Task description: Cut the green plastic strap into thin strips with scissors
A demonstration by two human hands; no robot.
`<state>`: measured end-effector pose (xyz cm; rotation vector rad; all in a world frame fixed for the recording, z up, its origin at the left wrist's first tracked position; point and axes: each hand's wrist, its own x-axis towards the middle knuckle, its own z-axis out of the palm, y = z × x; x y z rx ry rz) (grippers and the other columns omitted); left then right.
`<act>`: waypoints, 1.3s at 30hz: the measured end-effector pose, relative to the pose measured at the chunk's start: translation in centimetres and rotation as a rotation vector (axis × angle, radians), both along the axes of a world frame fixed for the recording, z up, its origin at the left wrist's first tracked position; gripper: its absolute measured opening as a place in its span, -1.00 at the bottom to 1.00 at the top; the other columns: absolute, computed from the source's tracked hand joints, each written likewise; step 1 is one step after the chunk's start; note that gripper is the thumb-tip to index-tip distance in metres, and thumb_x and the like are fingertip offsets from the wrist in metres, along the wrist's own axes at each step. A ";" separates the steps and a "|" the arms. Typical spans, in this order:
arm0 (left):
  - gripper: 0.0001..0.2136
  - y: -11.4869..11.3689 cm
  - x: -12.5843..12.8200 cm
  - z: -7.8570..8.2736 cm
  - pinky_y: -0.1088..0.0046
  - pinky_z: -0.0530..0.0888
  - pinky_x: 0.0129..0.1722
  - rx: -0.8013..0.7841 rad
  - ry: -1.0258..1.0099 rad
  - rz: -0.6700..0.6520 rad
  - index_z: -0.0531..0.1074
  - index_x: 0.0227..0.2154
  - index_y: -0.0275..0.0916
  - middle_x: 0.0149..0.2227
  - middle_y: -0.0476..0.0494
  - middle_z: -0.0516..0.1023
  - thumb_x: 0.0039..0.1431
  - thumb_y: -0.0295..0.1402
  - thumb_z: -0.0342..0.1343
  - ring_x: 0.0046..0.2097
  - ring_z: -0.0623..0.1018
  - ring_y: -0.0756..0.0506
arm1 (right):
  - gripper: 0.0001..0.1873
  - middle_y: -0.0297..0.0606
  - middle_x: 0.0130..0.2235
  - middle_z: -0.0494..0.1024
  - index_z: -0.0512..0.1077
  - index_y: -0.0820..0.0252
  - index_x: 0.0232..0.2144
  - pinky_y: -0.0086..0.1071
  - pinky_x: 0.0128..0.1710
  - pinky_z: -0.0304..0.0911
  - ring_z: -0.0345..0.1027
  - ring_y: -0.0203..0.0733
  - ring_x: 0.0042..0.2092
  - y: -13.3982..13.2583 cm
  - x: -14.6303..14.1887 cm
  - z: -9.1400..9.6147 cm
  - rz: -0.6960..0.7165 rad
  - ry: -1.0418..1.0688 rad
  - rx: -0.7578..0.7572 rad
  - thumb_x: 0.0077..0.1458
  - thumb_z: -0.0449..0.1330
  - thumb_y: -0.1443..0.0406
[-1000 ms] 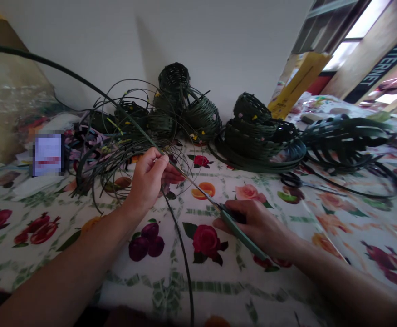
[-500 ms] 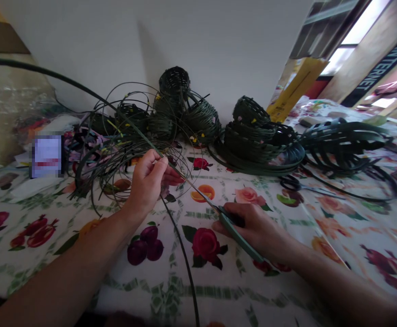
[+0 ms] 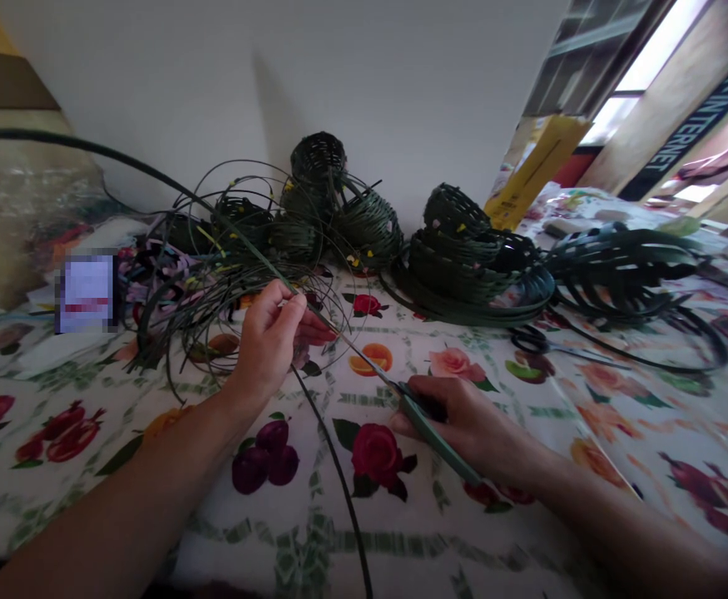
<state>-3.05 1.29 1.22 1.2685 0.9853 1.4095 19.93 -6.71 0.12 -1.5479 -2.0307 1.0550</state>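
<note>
Table point(image 3: 526, 516) under floral cloth, woven baskets point(image 3: 463, 249) at the back. Your left hand point(image 3: 269, 337) pinches the green strip point(image 3: 232, 241) just above the cloth. Your right hand point(image 3: 469, 420) is clenched on the green-handled cutter point(image 3: 429, 428), its tip at the strip. Versus half a second earlier: both grips unchanged.

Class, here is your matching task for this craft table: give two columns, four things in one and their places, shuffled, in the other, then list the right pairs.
Things
1. thin green strip
2. green-handled cutting tool
3. black scissors
4. yellow box

Places
A. at the back right, past the woven baskets
B. pinched in the left hand
C. lying on the floral tablecloth, untouched
D. in the grip of the right hand

Pairs: 1-B, 2-D, 3-C, 4-A
</note>
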 end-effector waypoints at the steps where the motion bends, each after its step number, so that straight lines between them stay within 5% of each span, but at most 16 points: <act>1: -0.86 0.0 0.0 0.0 0.40 0.53 -0.54 -0.004 -0.004 -0.004 0.20 -0.46 -0.15 -0.60 0.07 0.51 0.17 -0.34 0.04 -0.58 0.55 -0.06 | -0.70 -0.44 -0.54 0.32 0.34 0.18 -0.51 -0.43 -0.56 0.00 0.12 -0.33 -0.50 0.0 0.0 0.0 0.001 -0.001 -0.004 0.08 0.26 0.12; 16: -0.86 0.3 -0.1 -0.2 0.44 0.52 -0.51 -0.077 -0.029 -0.063 0.23 -0.46 -0.17 -0.58 0.08 0.50 0.14 -0.34 0.09 -0.54 0.58 -0.06 | -0.66 -0.40 -0.53 0.37 0.37 0.18 -0.51 -0.42 -0.55 0.02 0.14 -0.30 -0.49 0.0 0.0 -0.2 -0.022 -0.072 0.011 0.11 0.22 0.06; 23: -0.82 0.9 -0.8 0.5 0.46 0.52 -0.45 -0.044 -0.008 -0.001 0.33 -0.28 -0.19 -0.44 -0.01 0.58 0.12 -0.26 0.15 -0.45 0.61 -0.06 | -0.63 -0.40 -0.57 0.33 0.35 0.19 -0.55 -0.42 -0.57 -0.02 0.14 -0.29 -0.52 0.4 0.4 -0.1 -0.044 -0.102 0.035 0.08 0.23 0.04; 30: -0.82 1.2 -0.9 0.1 0.48 0.51 -0.43 -0.125 -0.070 -0.027 0.42 -0.47 -0.29 -0.52 -0.04 0.56 0.01 -0.27 0.24 -0.49 0.57 -0.02 | -0.61 -0.41 -0.57 0.27 0.28 0.18 -0.60 -0.41 -0.53 -0.03 0.11 -0.29 -0.50 1.5 1.6 -0.7 -0.066 -0.132 0.190 0.08 0.24 0.07; 39: -0.84 -0.8 0.8 -1.1 0.51 0.46 -0.54 -0.242 -0.044 -0.391 0.45 -0.53 -0.28 -0.53 -0.05 0.54 0.06 -0.30 0.18 -0.56 0.53 0.00 | -0.61 -0.36 -0.54 0.39 0.41 0.22 -0.42 -0.45 -0.57 0.02 0.19 -0.30 -0.51 1.8 1.4 -0.3 -0.197 0.476 -0.054 0.13 0.19 -0.01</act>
